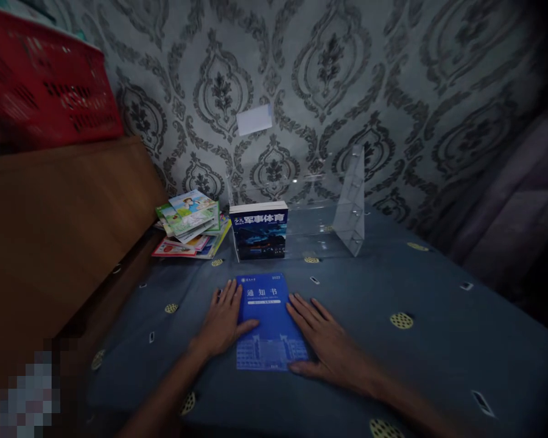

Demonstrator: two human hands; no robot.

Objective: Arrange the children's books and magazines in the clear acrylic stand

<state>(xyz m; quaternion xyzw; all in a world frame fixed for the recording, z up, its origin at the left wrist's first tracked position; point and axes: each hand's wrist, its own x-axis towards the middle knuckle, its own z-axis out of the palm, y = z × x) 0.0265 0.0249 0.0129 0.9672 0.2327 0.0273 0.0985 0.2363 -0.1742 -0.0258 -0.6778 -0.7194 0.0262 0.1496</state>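
Note:
A blue booklet (269, 319) with white Chinese lettering lies flat on the cloth, front cover up. Along its left edge rests my left hand (223, 319), fingers stretched out and the thumb on the cover. My right hand (322, 337) lies at the right edge, fingers spread and the thumb by the lower corner. Neither hand grips the booklet. Just behind it, a thick dark-covered magazine or book (259, 234) stands upright in the left part of a clear plastic rack (351, 204).
Left of the rack is a loose pile of colourful booklets (192, 213). A brown wooden cabinet (59, 225) borders the left side, with a red plastic basket (50, 79) on it. Patterned wallpaper rises behind, bearing a white plate (254, 120). A dark blue printed cloth (356, 292) covers the table.

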